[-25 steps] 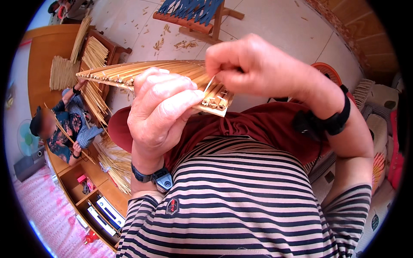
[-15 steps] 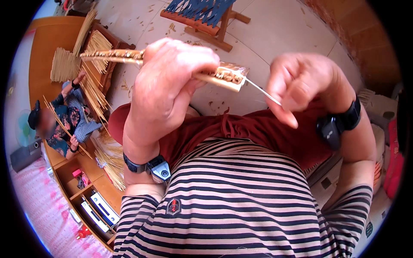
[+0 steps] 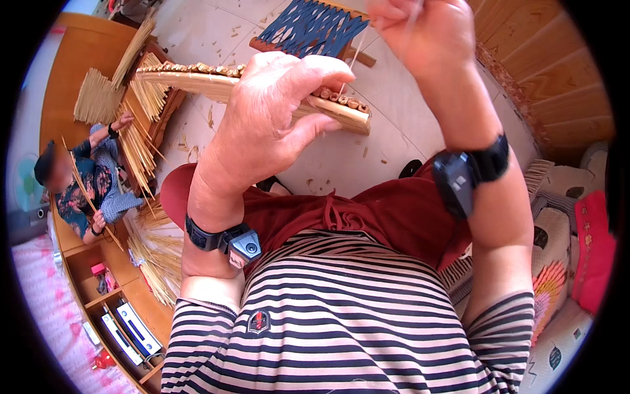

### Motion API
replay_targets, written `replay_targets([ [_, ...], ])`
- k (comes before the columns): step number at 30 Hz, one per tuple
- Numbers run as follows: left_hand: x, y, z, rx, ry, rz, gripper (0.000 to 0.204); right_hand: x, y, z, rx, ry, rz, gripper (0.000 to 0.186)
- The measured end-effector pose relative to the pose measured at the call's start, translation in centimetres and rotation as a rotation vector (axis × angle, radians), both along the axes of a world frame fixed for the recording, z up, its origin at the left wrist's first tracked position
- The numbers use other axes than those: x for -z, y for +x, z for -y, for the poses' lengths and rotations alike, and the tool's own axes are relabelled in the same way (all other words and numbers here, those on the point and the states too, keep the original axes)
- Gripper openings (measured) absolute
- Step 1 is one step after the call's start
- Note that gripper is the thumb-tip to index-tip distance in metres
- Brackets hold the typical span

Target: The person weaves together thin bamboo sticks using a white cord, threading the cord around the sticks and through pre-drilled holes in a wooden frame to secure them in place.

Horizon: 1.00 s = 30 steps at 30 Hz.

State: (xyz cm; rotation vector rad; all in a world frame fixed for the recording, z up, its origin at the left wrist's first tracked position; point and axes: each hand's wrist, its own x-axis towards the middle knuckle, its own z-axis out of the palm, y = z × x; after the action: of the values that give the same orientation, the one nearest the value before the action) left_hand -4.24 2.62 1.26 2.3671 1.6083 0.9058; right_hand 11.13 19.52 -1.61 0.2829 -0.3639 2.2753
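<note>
A flat mat of yellow plant stalks point(image 3: 197, 84) is seen nearly edge-on, with cut stalk ends in a row along its top. My left hand point(image 3: 269, 118) grips it near its right end, thumb and fingers pinching from both sides. White thread point(image 3: 355, 59) runs taut from the stalk ends beside my left fingertips up toward my right hand point(image 3: 426, 29). That hand is raised at the top edge of the view, fingers curled on the thread and partly blurred. Whether a needle is in it cannot be made out.
A stool with a blue woven strap seat point(image 3: 312, 29) stands beyond the mat. At left, another person point(image 3: 88, 184) sits handling long stalks, near stalk bundles point(image 3: 98, 97) and an open wooden cabinet point(image 3: 118, 289). Stalk scraps lie on the tiled floor point(image 3: 387, 125). A cushioned seat is at right.
My right hand has swung up and away from me, drawing the thread upward. The mat has tilted, and my left thumb has shifted along its near side.
</note>
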Motion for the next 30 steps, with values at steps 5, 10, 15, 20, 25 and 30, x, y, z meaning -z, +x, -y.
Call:
replay_targets([
  [5,0.0,1.0,0.3,0.026,-0.047,-0.128,0.032,3.2,-4.6,0.8,0.369,0.465,0.691,0.034],
  [10,0.3,1.6,0.2,0.012,0.026,-0.186,0.022,3.8,-4.7,2.5,0.981,1.543,0.992,0.030],
  [15,1.0,2.0,-0.2,-0.041,0.081,-0.163,0.020,4.7,-4.6,2.0,0.908,1.437,0.957,0.028],
  [20,1.5,2.0,-0.9,-0.065,0.169,-0.064,0.018,4.9,-4.7,1.0,1.068,1.733,0.994,0.027],
  [25,2.4,1.2,-1.7,-0.084,0.223,-0.003,0.014,5.2,-5.4,0.8,0.966,1.670,1.059,0.032],
  [30,0.9,-0.4,-2.3,-0.056,0.026,-0.084,0.037,8.0,-5.9,-2.1,0.435,0.958,1.028,0.032],
])
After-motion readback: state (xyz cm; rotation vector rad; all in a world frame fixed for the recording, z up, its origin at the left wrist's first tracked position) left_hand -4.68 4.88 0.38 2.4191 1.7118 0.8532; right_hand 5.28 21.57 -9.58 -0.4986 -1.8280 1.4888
